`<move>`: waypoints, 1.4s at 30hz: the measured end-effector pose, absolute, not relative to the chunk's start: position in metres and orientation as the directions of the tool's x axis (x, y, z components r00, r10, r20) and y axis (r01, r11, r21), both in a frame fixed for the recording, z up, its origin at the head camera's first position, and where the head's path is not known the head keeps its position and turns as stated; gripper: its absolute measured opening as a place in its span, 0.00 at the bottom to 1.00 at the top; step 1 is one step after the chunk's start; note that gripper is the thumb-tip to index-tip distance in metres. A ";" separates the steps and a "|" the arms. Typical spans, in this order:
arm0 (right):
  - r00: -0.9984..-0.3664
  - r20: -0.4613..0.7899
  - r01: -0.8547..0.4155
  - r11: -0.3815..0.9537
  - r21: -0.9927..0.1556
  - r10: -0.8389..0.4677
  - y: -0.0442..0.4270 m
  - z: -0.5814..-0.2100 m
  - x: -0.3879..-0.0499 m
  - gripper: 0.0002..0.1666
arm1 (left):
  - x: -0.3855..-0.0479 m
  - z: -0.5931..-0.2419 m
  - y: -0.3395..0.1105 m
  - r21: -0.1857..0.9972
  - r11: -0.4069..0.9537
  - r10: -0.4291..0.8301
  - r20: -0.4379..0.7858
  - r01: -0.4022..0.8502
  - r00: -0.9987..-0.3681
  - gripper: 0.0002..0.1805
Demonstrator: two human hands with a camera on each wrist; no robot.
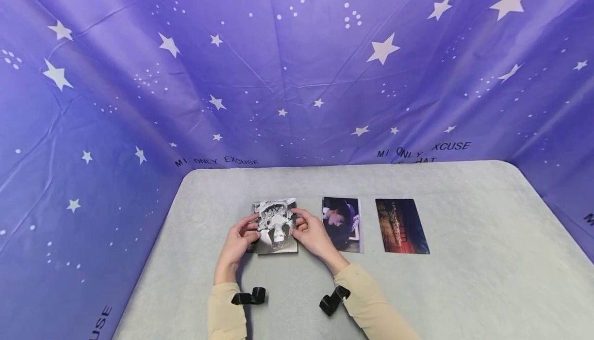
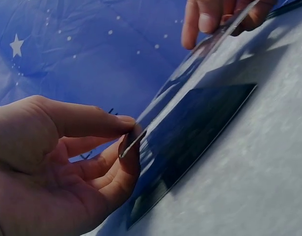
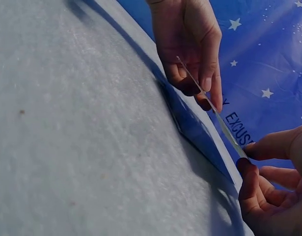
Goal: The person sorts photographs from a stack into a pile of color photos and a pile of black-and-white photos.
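A black-and-white picture card (image 1: 277,226) is held between both hands at the left of the table. My left hand (image 1: 235,243) pinches its left edge; my right hand (image 1: 315,236) pinches its right edge. In the left wrist view the held card (image 2: 178,83) is raised and tilted over a dark card (image 2: 200,123) lying on the table, with my left hand (image 2: 67,157) at its near end. The right wrist view shows the held card (image 3: 229,132) edge-on, between my right hand (image 3: 278,182) and my left hand (image 3: 190,44).
A purple-toned picture card (image 1: 342,225) lies just right of my right hand. Farther right is a dark red and blue card (image 1: 402,226). They lie on the grey table (image 1: 482,216), with a purple starry cloth (image 1: 297,71) behind.
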State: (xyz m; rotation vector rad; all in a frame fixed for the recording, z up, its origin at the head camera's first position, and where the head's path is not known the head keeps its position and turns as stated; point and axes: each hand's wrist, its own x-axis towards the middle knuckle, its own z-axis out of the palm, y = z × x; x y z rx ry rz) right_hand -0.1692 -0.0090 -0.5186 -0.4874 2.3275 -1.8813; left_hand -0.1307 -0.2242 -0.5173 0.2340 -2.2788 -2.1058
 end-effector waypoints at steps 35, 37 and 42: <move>-0.921 0.057 -0.255 0.483 -0.838 -0.386 -0.033 -0.521 -0.176 0.34 | -0.137 -0.510 -0.241 0.927 0.339 -0.210 -0.091 -0.160 -0.973 0.21; -0.917 0.057 -0.256 0.474 -0.843 -0.395 -0.032 -0.522 -0.176 0.35 | -0.137 -0.510 -0.241 0.923 0.346 -0.220 -0.094 -0.168 -0.971 0.20; -0.913 0.064 -0.238 0.399 -0.886 -0.403 -0.028 -0.522 -0.174 0.35 | -0.135 -0.510 -0.244 0.915 0.356 -0.245 -0.104 -0.189 -0.964 0.18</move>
